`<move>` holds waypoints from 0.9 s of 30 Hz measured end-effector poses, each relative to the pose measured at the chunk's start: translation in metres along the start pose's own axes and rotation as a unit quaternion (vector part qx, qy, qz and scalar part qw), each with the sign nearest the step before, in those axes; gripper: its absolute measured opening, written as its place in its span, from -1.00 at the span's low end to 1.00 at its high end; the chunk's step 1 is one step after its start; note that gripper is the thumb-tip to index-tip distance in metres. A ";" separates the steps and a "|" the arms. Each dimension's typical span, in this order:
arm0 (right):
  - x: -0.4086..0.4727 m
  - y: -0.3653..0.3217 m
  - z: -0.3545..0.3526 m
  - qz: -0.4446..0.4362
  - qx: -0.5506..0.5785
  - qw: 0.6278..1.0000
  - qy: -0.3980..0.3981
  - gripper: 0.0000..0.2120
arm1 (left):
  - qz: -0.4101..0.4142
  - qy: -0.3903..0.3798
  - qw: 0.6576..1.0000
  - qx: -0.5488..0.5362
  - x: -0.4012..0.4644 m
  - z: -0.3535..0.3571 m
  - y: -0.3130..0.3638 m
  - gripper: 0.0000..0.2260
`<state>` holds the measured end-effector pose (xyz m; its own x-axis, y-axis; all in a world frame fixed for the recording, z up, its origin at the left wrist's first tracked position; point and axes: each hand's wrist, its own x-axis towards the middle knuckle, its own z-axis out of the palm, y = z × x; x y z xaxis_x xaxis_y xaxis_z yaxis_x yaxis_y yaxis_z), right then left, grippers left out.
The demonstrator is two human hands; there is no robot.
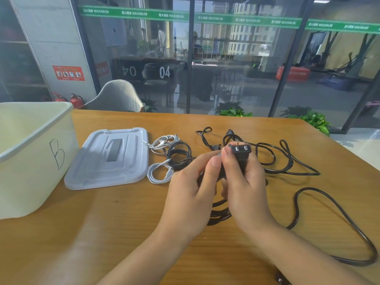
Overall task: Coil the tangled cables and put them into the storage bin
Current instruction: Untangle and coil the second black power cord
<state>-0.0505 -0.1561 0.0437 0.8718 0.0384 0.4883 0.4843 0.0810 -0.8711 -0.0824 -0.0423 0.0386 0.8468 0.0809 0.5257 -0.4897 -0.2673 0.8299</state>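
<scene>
My right hand point(244, 182) grips a black two-pin plug point(241, 150), prongs facing up, above the table's middle. My left hand point(191, 186) holds the black power cable just below the plug, fingers curled on it. Loops of that cable point(221, 214) hang under both hands. The rest of the black cable point(337, 208) trails in a big loop to the right. More tangled black cable point(285, 159) lies behind my hands. The white storage bin point(35, 159), marked B, stands open at the left.
The bin's grey lid point(111, 159) lies flat beside the bin. Two small white coiled cables point(162, 141) point(159, 173) and a coiled black one point(178, 153) lie right of the lid. The wooden table point(102, 233) ends at a glass wall with a chair and plants.
</scene>
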 end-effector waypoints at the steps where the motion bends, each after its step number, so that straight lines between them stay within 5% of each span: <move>1: 0.000 0.000 -0.001 0.014 0.010 1.000 0.009 -0.79 | 0.002 -0.002 1.000 -0.010 -0.001 -0.001 0.001 -0.70; 10: -0.001 0.002 -0.007 0.134 0.083 0.987 0.043 -0.68 | -0.003 -0.040 0.999 0.008 -0.008 0.005 0.002 -0.57; 19: -0.001 0.007 -0.014 0.120 0.076 0.987 -0.077 -0.76 | -0.004 0.008 1.000 -0.008 0.002 -0.010 -0.006 -0.75; 23: 0.005 0.014 -0.027 0.096 -0.125 0.980 -0.123 -0.78 | -0.032 0.060 0.997 -0.047 0.012 -0.026 -0.012 -0.75; 27: 0.012 0.018 -0.040 0.041 -0.387 0.901 -0.190 -0.60 | -0.070 0.056 0.985 -0.144 0.017 -0.037 -0.014 -0.76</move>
<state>-0.0288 -0.1939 0.0320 0.8903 0.3634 0.2744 0.4533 -0.6510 -0.6089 -0.0687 -0.0019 0.0434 0.8903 0.2075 0.4053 -0.4212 0.0370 0.9062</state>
